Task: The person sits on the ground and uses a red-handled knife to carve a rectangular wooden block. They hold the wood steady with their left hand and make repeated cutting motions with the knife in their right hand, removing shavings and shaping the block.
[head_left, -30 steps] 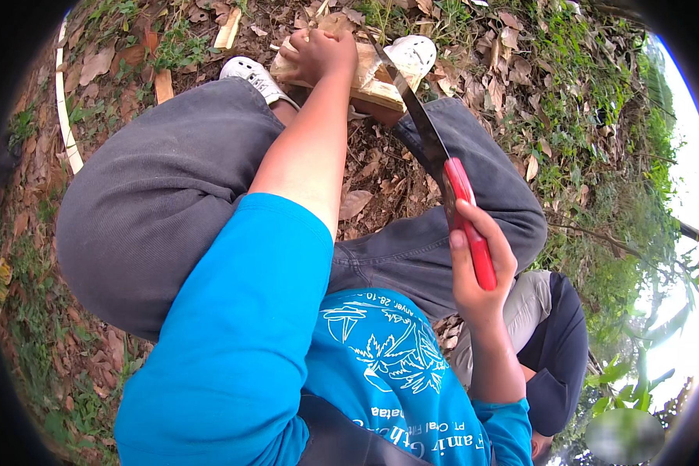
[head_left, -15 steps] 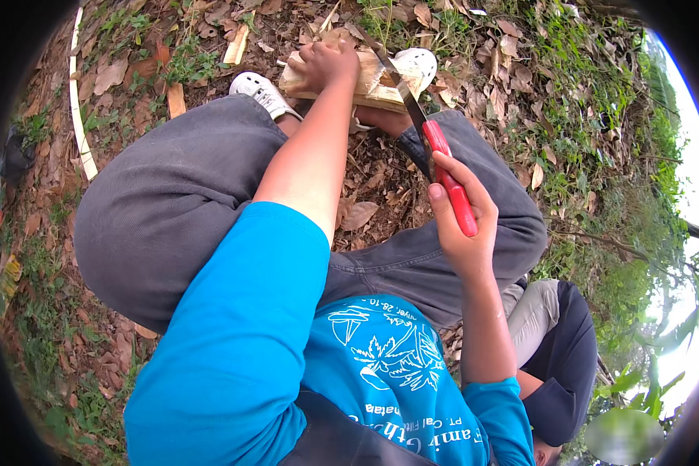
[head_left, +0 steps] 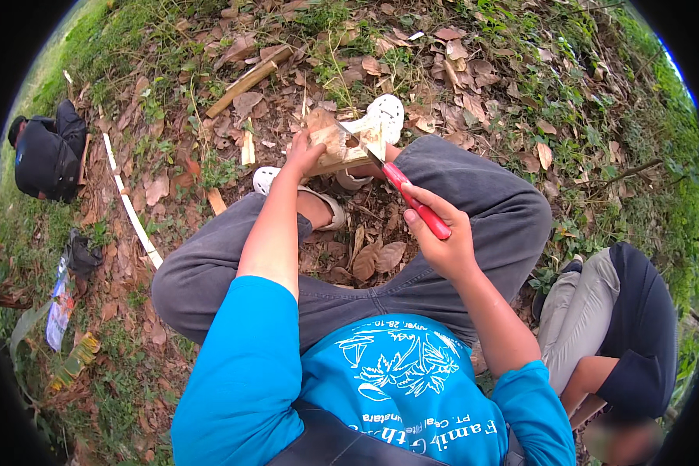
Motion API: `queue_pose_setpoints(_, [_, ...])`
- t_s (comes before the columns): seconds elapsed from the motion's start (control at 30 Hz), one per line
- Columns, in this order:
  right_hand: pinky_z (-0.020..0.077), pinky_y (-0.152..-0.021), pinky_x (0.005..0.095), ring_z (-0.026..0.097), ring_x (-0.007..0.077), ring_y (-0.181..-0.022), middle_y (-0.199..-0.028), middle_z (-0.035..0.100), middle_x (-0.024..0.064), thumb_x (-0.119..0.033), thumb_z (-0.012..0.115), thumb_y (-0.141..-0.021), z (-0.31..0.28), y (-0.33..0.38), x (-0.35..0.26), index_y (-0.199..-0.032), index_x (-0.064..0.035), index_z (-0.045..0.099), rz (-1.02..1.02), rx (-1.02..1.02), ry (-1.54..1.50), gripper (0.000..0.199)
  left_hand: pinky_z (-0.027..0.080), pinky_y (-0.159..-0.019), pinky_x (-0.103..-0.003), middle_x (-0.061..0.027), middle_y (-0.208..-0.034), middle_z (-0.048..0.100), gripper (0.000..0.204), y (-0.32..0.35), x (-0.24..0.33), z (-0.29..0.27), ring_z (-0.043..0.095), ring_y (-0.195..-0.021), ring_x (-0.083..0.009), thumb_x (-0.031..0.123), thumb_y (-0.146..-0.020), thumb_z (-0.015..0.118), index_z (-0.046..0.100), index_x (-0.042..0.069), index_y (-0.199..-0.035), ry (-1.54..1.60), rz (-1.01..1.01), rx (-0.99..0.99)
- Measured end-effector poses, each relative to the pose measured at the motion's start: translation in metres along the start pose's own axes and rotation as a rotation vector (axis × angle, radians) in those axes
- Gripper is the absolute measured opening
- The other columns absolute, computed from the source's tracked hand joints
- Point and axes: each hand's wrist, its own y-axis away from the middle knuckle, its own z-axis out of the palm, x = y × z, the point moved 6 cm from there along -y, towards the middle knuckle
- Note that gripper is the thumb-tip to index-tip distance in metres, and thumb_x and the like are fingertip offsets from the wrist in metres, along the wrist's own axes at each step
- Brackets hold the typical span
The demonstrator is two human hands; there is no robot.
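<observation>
My right hand (head_left: 446,237) is closed round the red handle of a long, narrow knife (head_left: 418,199). Its dark blade slants away from me and meets a pale, split piece of wood (head_left: 330,137) at a rough notch; part of the blade is out of sight there. With its fingers over the near left end, my left hand (head_left: 306,154) grips this wood. The piece lies between my feet, close to a white clog (head_left: 387,116) on the right and another clog (head_left: 265,179) on the left.
Two people crouch nearby: one in dark clothes (head_left: 50,151) at far left, one in grey trousers (head_left: 586,299) at near right. A long pale strip (head_left: 128,206), a thick stick (head_left: 250,80) and wood pieces lie on the leafy ground. Plastic bags (head_left: 58,311) rest at left.
The view has shifted, bringing the person at left into sight. The knife handle is nearer the wood, and less of its blade shows. Both hands keep their hold.
</observation>
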Motion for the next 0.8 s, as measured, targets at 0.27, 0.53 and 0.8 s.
queue_pose_setpoints(0.27, [0.0521,-0.075,0.0309,0.068,0.0184,-0.075,-0.095,0.073,0.0167,-0.009,0.071,-0.092,-0.01,0.054,-0.017,-0.138,-0.0131,0.064,0.047,-0.153,0.019,0.046,0.041,-0.114,-0.041,-0.029,-0.145,0.053,0.09,0.049,0.082,-0.011,0.052,-0.136,-0.0398,0.045,-0.076,0.075,0.046,-0.004,-0.146,-0.337,0.124,-0.32])
queue_pose_setpoints(0.53, [0.05,-0.091,0.0343,0.062,0.0178,-0.097,-0.102,0.063,0.0079,-0.011,0.067,-0.096,0.059,0.02,-0.082,-0.158,-0.0085,0.038,-0.351,-0.426,-0.279,0.069,0.044,-0.11,-0.044,-0.0258,-0.145,0.052,0.071,0.083,0.083,0.015,0.053,-0.134,-0.0375,0.027,-0.093,0.066,0.038,-0.003,-0.151,0.477,0.015,-0.203])
queue_pose_setpoints(0.8, [0.0558,-0.072,0.0267,0.067,0.0126,-0.081,-0.101,0.063,0.0074,-0.016,0.06,-0.104,-0.003,-0.078,-0.167,-0.155,-0.0029,0.038,-0.311,-0.194,-0.752,0.058,0.045,-0.111,-0.048,-0.0211,-0.137,0.057,0.077,0.131,0.104,0.002,0.049,-0.135,-0.0389,0.031,-0.083,0.078,0.044,0.009,-0.149,-0.495,0.438,-0.046])
